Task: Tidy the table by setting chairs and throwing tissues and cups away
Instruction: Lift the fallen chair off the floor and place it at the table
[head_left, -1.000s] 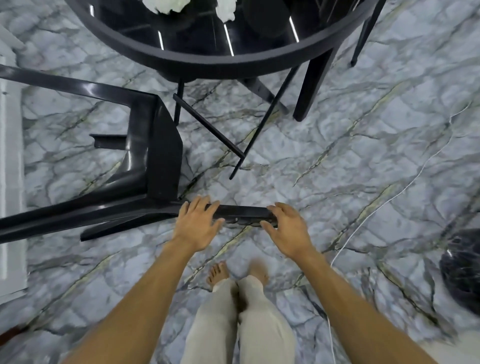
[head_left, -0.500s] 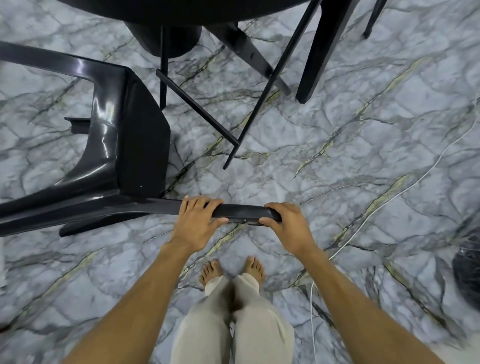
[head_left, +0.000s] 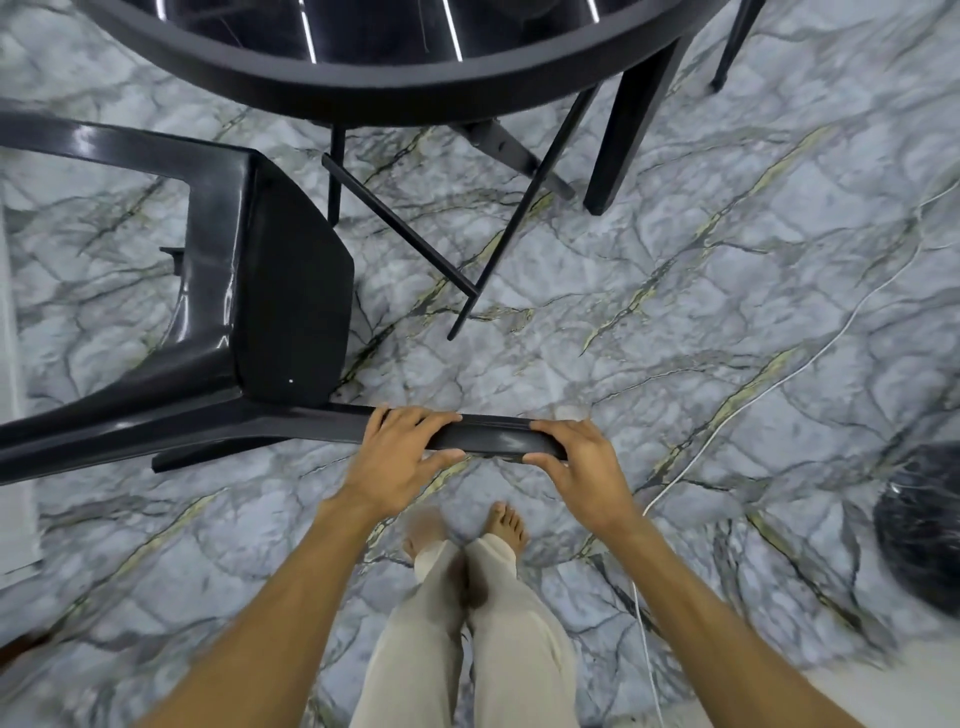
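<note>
While your left hand and right hand grip the chair back | chair beside table, not yet set | tissues, cups out of view

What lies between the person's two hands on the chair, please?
In the head view, only a bare stretch of the chair's black rail, which the left hand and the right hand both grip; marble floor shows beneath it.

Chair front-L on floor; table just behind it.
</note>
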